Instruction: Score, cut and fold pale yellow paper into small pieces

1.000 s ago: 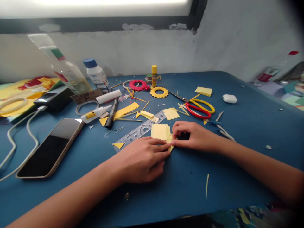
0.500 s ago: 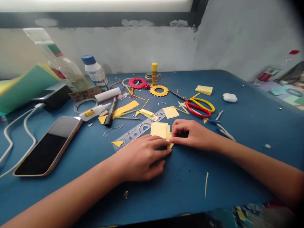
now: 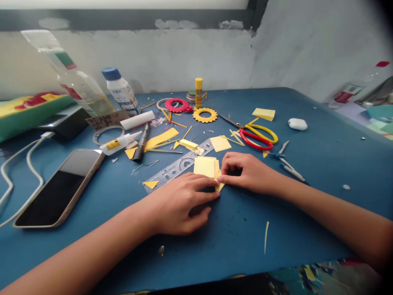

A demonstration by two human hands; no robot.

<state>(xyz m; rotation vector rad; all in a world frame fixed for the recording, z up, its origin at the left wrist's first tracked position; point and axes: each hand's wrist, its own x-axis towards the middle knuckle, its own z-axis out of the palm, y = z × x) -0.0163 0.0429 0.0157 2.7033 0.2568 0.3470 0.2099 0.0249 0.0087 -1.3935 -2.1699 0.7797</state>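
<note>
My left hand [image 3: 184, 203] rests low over the blue tabletop with its fingers stretched out, the fingertips on a small piece of yellow paper [image 3: 219, 187]. Thumb and forefinger of my right hand [image 3: 248, 173] are pinched together at the upper edge of that same piece. Just beyond the fingers lie stacked yellow paper squares [image 3: 204, 165], partly covered by my left hand. A clear plastic ruler [image 3: 172, 171] slants behind, its near end beside my left wrist. Another yellow square [image 3: 220, 143] touches the ruler's far end.
Scissors [image 3: 260, 137] with red and yellow handles lie beyond my right hand, near a craft knife [image 3: 278, 155]. A phone [image 3: 58, 190], glue bottle [image 3: 119, 143], black marker [image 3: 142, 143] and paper scraps are on the left. Farther back are a glue stick [image 3: 198, 92] and yellow paper ring [image 3: 205, 115].
The view has shifted slightly, showing more of the red item on the green-and-yellow stack at far left. Both hands stay nearly in place at the small yellow paper.
</note>
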